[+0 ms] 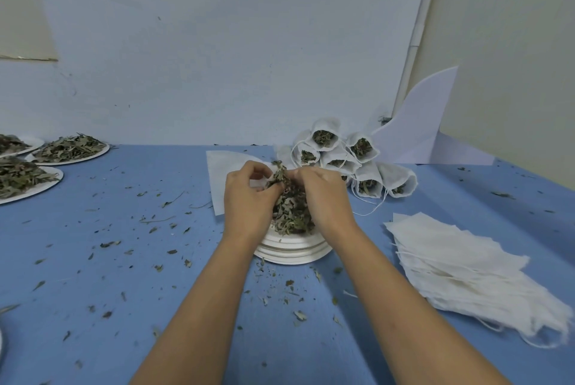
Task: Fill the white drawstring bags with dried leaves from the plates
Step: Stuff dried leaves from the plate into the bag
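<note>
Blue table: left hand, right hand pinch dried leaves over plates.

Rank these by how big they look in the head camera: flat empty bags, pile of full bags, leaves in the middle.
1. flat empty bags, though nearest the camera
2. pile of full bags
3. leaves in the middle, partly hidden

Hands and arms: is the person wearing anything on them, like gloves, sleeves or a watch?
Nothing visible. The left hand and right hand are ungloved, both forearms sleeveless to the frame edge, no watch or bracelet. Some fingers are hidden in the dried leaves, so rings cannot be excluded.
</note>
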`<action>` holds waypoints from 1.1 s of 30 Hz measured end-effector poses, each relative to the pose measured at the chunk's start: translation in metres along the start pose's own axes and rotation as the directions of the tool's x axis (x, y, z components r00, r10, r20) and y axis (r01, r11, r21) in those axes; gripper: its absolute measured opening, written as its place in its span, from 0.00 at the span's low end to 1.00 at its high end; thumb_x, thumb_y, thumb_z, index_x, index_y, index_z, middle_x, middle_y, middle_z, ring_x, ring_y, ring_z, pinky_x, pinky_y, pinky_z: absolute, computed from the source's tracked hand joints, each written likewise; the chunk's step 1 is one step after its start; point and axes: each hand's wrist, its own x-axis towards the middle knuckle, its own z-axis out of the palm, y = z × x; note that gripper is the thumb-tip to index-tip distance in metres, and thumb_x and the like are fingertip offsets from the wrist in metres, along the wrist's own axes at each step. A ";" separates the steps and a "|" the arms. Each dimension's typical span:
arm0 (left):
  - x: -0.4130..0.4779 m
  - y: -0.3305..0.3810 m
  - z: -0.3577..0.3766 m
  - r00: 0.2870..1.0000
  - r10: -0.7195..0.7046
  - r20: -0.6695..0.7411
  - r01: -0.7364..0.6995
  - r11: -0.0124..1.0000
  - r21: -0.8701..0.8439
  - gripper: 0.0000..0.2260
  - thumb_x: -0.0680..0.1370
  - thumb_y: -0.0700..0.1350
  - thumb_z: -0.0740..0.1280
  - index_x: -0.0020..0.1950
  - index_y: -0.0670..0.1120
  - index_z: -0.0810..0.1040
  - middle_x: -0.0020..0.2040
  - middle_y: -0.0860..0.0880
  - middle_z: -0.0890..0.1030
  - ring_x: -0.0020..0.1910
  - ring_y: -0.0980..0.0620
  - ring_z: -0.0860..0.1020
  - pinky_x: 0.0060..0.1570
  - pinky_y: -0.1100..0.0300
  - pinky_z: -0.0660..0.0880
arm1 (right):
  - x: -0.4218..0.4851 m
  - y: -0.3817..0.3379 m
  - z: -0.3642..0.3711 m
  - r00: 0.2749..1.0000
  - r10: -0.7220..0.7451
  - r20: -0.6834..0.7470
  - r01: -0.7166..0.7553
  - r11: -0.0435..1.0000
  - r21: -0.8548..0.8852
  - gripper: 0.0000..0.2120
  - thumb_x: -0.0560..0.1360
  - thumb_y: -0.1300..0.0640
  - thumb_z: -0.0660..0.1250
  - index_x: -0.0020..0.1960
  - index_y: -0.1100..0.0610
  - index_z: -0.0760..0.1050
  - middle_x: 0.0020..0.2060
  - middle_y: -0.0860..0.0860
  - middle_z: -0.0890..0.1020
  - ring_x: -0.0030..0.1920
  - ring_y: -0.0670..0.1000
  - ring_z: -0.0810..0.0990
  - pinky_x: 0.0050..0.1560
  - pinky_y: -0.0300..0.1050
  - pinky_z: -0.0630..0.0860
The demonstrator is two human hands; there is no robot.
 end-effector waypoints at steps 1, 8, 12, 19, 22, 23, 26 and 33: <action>0.000 0.000 0.000 1.000 0.006 0.003 -0.006 1.000 0.006 0.10 0.73 0.41 0.72 0.43 0.53 0.73 0.54 0.46 0.75 0.45 0.51 0.78 0.42 0.67 0.72 | 0.000 0.002 -0.001 1.000 -0.013 0.006 0.013 1.000 -0.028 0.12 0.75 0.57 0.62 0.40 0.58 0.83 0.37 0.49 0.84 0.40 0.46 0.81 0.44 0.43 0.75; -0.001 0.000 0.001 0.995 0.094 -0.044 -0.093 0.995 0.036 0.08 0.74 0.34 0.66 0.43 0.46 0.72 0.41 0.52 0.76 0.35 0.60 0.73 0.32 0.73 0.68 | 0.002 0.006 0.002 0.998 -0.063 -0.010 0.062 0.994 -0.089 0.06 0.73 0.59 0.69 0.46 0.52 0.84 0.42 0.42 0.83 0.46 0.39 0.79 0.50 0.33 0.74; -0.003 0.002 0.001 0.987 0.139 -0.082 -0.138 0.990 0.020 0.11 0.73 0.31 0.63 0.42 0.47 0.70 0.39 0.53 0.75 0.31 0.65 0.70 0.32 0.72 0.68 | 0.002 0.007 0.002 0.999 -0.048 -0.009 0.048 0.999 0.013 0.10 0.71 0.62 0.72 0.48 0.49 0.82 0.39 0.45 0.85 0.46 0.44 0.82 0.54 0.41 0.77; 0.000 0.000 -0.001 0.988 0.100 -0.116 -0.105 0.994 -0.040 0.13 0.74 0.30 0.61 0.41 0.48 0.69 0.37 0.54 0.73 0.28 0.59 0.68 0.25 0.68 0.64 | 0.006 -0.003 -0.009 0.997 -0.048 -0.058 0.051 0.998 0.042 0.06 0.71 0.58 0.72 0.40 0.47 0.82 0.37 0.48 0.85 0.42 0.44 0.84 0.44 0.40 0.79; 0.000 0.001 0.000 0.992 0.096 -0.081 -0.100 0.994 -0.049 0.13 0.74 0.30 0.61 0.42 0.48 0.69 0.37 0.55 0.73 0.28 0.61 0.68 0.25 0.68 0.64 | 0.008 -0.003 -0.016 0.989 -0.066 -0.132 0.074 0.996 0.055 0.04 0.73 0.61 0.70 0.45 0.53 0.82 0.39 0.49 0.84 0.36 0.42 0.83 0.34 0.38 0.78; -0.001 0.001 0.001 0.993 0.101 -0.059 -0.104 0.993 -0.054 0.13 0.74 0.30 0.61 0.42 0.49 0.69 0.36 0.55 0.73 0.28 0.61 0.68 0.25 0.68 0.64 | 0.008 -0.002 -0.018 0.983 -0.087 -0.160 0.089 0.996 0.002 0.04 0.74 0.61 0.70 0.46 0.54 0.83 0.40 0.48 0.84 0.37 0.42 0.82 0.36 0.39 0.78; -0.001 0.002 0.002 0.993 0.114 0.018 -0.112 0.991 -0.079 0.15 0.73 0.30 0.60 0.40 0.51 0.69 0.33 0.58 0.74 0.28 0.60 0.67 0.25 0.69 0.64 | 0.010 0.002 -0.019 0.968 -0.172 -0.183 0.135 0.971 -0.196 0.05 0.73 0.58 0.71 0.47 0.51 0.82 0.45 0.46 0.83 0.46 0.45 0.80 0.50 0.42 0.76; 0.001 0.003 -0.001 0.982 0.117 0.150 -0.100 0.988 -0.116 0.16 0.73 0.29 0.61 0.39 0.51 0.71 0.34 0.56 0.74 0.27 0.57 0.66 0.26 0.64 0.65 | 0.010 0.006 -0.016 0.963 -0.243 -0.113 0.195 0.925 -0.326 0.08 0.74 0.61 0.69 0.52 0.56 0.83 0.41 0.46 0.83 0.41 0.39 0.78 0.44 0.25 0.69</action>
